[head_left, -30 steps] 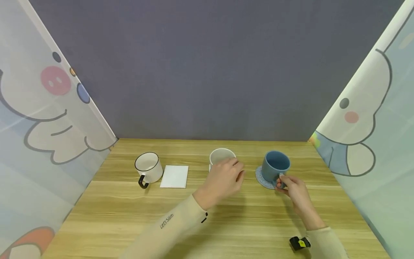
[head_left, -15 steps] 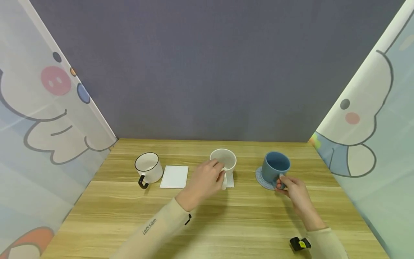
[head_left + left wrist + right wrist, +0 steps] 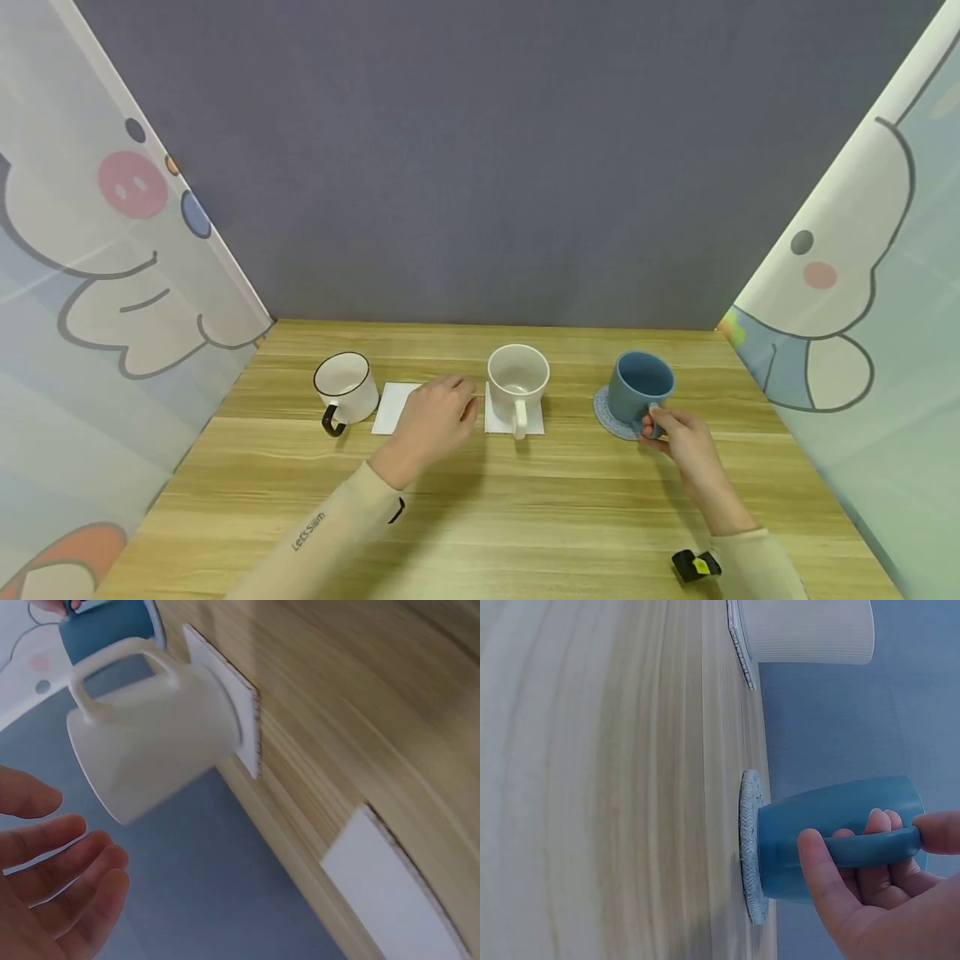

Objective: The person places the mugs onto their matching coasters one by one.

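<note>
A white mug (image 3: 518,373) stands upright on a white square coaster (image 3: 492,423), its handle toward the person. Left of it, my left hand (image 3: 435,421) hovers with fingers relaxed and nothing in them, overlapping a second white square coaster (image 3: 386,417) in the head view. The left wrist view shows those fingers (image 3: 56,859) apart from the white mug. On the right, a blue mug (image 3: 637,387) sits on a round blue woven coaster (image 3: 604,414). My right hand (image 3: 684,437) grips its handle (image 3: 874,846), fingers curled through the loop and thumb against it.
A white mug with a black rim and black handle (image 3: 347,390) stands on the wooden table (image 3: 570,517) at the left. A grey-blue panel (image 3: 495,167) rises behind the table. Printed cartoon curtains (image 3: 817,317) flank both sides. A black wrist strap (image 3: 695,566) shows by the right sleeve.
My left hand has drawn away from the white mug and moved left, over beside the second white coaster. My right hand and the blue mug have stayed in place.
</note>
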A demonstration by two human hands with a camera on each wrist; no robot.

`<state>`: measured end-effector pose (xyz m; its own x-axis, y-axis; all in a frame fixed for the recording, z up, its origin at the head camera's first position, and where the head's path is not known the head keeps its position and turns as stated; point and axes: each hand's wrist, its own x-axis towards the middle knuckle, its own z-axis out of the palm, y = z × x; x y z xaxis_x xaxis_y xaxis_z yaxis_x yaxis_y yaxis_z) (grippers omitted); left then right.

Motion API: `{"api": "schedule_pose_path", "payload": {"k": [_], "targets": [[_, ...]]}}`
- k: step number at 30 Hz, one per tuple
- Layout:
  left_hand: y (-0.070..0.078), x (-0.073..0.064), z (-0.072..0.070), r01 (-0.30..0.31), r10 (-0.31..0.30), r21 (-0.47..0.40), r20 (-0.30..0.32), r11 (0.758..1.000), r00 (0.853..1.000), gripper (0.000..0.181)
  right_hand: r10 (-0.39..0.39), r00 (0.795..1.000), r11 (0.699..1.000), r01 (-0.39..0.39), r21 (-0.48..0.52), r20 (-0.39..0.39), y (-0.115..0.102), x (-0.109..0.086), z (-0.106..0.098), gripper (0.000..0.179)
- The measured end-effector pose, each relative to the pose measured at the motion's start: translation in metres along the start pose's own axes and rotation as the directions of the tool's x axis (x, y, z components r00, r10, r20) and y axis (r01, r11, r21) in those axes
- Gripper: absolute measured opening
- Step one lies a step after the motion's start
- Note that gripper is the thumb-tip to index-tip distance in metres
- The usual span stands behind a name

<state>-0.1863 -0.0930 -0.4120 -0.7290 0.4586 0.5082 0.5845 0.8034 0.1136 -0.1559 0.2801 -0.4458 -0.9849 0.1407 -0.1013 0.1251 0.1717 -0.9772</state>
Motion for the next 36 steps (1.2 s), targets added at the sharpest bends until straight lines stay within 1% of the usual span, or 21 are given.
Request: {"api": "schedule_pose_path", "payload": {"k": [2,6,10,12,18,23,28,31,36], "targets": [[-0.006,-0.005,-0.001,0.015,-0.015,0.002,0.001,1.000,1.000,0.003,-0.003,1.000,1.000,0.003,0.002,0.001,0.000,0.000,0.000,0.041],[-0.019,-0.015,-0.005,0.061,-0.062,-0.010,-0.017,0.998,0.998,0.009,0.003,1.000,1.000,-0.003,0.001,0.000,0.000,0.000,0.000,0.040],[-0.032,-0.025,-0.011,0.134,-0.136,-0.047,-0.046,0.990,0.990,0.012,0.008,1.000,1.000,-0.008,0.002,0.000,-0.001,-0.001,0.000,0.040],[-0.039,-0.029,-0.014,0.159,-0.162,-0.058,-0.058,0.986,0.985,0.012,0.008,1.000,1.000,-0.008,0.004,-0.002,-0.001,-0.001,0.000,0.040],[-0.053,-0.038,-0.021,0.197,-0.201,-0.068,-0.062,0.978,0.978,0.012,0.004,1.000,1.000,-0.004,-0.012,-0.007,0.000,0.000,-0.001,0.040],[-0.063,-0.045,-0.026,0.261,-0.267,-0.100,-0.055,0.960,0.962,0.011,0.013,1.000,1.000,-0.013,-0.003,-0.002,0.000,0.000,-0.001,0.038],[-0.076,-0.053,-0.032,0.304,-0.314,-0.145,-0.050,0.942,0.948,0.008,0.021,1.000,1.000,-0.021,0.007,-0.004,-0.001,-0.001,-0.001,0.037],[-0.085,-0.057,-0.038,0.324,-0.341,-0.183,-0.069,0.928,0.938,0.008,0.013,1.000,1.000,-0.013,-0.001,-0.005,-0.001,-0.001,-0.001,0.038],[-0.100,-0.066,-0.047,0.358,-0.393,-0.240,-0.115,0.902,0.912,0.007,-0.008,1.000,1.000,0.008,-0.014,-0.002,-0.001,-0.001,0.000,0.041]]}}
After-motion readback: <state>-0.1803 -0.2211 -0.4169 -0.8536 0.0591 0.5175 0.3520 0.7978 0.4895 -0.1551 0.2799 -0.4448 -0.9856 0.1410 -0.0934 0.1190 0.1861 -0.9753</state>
